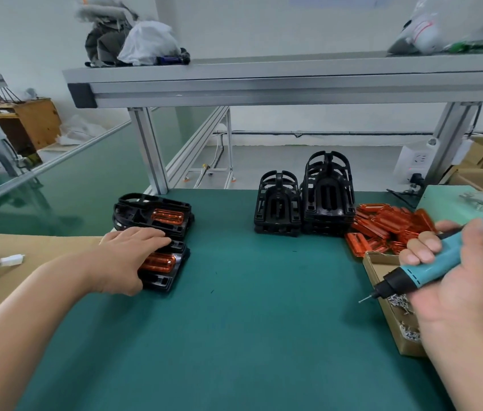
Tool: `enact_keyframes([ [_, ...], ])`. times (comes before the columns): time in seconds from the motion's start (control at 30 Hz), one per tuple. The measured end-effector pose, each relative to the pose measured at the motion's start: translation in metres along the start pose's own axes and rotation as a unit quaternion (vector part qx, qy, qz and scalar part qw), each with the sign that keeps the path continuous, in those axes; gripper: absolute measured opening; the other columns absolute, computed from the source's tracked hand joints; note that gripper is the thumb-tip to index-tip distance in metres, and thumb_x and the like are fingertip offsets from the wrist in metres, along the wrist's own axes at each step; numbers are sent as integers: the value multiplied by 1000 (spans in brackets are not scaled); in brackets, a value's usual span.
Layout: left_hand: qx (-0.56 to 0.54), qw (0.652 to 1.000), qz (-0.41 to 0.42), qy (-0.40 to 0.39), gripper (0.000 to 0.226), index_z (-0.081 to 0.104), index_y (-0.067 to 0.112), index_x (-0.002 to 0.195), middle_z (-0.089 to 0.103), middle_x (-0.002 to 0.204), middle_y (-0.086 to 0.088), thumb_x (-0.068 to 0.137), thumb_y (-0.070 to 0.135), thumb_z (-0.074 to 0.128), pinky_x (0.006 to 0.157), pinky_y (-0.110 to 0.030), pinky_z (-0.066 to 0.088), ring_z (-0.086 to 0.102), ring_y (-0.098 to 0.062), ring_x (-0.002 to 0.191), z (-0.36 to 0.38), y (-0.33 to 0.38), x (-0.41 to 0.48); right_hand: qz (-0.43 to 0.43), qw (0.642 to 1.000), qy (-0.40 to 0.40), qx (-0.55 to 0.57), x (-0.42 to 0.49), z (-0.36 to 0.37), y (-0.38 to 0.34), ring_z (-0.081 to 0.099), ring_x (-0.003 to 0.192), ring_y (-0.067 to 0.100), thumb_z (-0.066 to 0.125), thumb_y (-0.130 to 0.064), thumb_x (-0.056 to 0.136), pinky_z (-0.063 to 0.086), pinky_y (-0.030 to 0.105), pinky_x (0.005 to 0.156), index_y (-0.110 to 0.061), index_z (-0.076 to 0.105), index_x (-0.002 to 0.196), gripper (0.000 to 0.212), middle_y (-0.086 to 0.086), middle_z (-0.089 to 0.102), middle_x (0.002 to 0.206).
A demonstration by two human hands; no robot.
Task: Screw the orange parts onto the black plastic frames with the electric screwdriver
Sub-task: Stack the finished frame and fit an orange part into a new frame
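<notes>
My left hand (127,256) rests on a black frame (164,269) with an orange part (158,262) fitted in it, at the left of the green table; the fingers lie over its top and the thumb is at its near end. Behind it lies a second frame with an orange part (167,216). My right hand (447,274) grips the teal electric screwdriver (430,268), bit pointing left and down over a cardboard box of screws (382,280). Two stacks of bare black frames (305,197) stand at the back. A pile of loose orange parts (385,228) lies to their right.
An aluminium shelf (264,84) spans overhead on posts at the table's far edge. Cardboard (12,262) lies to the left with a white connector on it. A power socket (415,164) and cardboard boxes sit at the far right.
</notes>
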State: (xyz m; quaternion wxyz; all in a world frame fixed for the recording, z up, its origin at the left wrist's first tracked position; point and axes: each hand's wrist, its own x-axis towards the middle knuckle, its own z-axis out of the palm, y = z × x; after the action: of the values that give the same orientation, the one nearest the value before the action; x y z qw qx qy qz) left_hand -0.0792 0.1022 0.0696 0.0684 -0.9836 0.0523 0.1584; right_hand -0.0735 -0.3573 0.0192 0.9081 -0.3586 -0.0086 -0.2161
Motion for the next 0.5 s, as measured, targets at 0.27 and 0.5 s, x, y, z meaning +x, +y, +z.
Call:
enact_keyframes([
  [0.27,-29,999,4,17,102,7,41,165,0,170,19,81,26,64,129,-39,4,-3,-12,158,9,8,-9,11,1000,-10,28,2,-2,-4,40,61,8,56,-54,106,41,19,59,-26,61,93,32,-8,43,72],
  [0.5,-161,969,141,125,87,37,41,157,33,148,31,78,71,57,119,-28,27,26,7,142,-9,59,-3,20,999,-3,32,2,-1,-6,41,60,8,59,-55,104,42,21,56,-22,61,95,34,-6,43,73],
])
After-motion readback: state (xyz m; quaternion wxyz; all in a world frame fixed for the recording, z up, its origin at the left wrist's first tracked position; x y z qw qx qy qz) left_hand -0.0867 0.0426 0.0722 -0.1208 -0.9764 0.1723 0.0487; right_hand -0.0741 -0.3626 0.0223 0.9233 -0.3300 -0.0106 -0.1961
